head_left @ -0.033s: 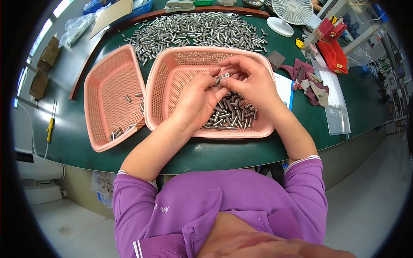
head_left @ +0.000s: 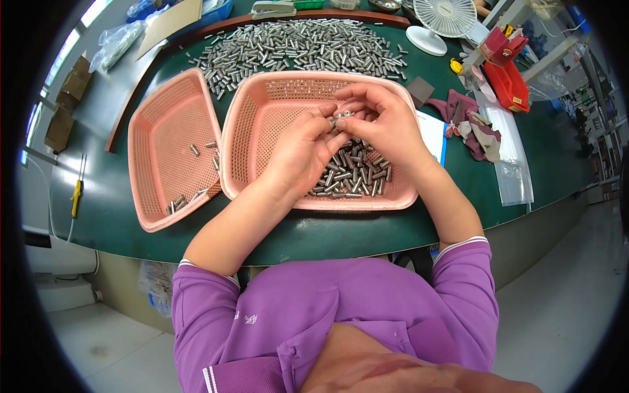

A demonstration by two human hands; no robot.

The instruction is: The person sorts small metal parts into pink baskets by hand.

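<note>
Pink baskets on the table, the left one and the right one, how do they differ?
The left basket runs lengthwise front to back; the right basket runs side to side.
The left basket holds a few scattered metal pins; the right basket holds a dense pile.
The left hand and right hand are over the right basket, neither over the left basket.
Both are pink with perforated walls.
</note>
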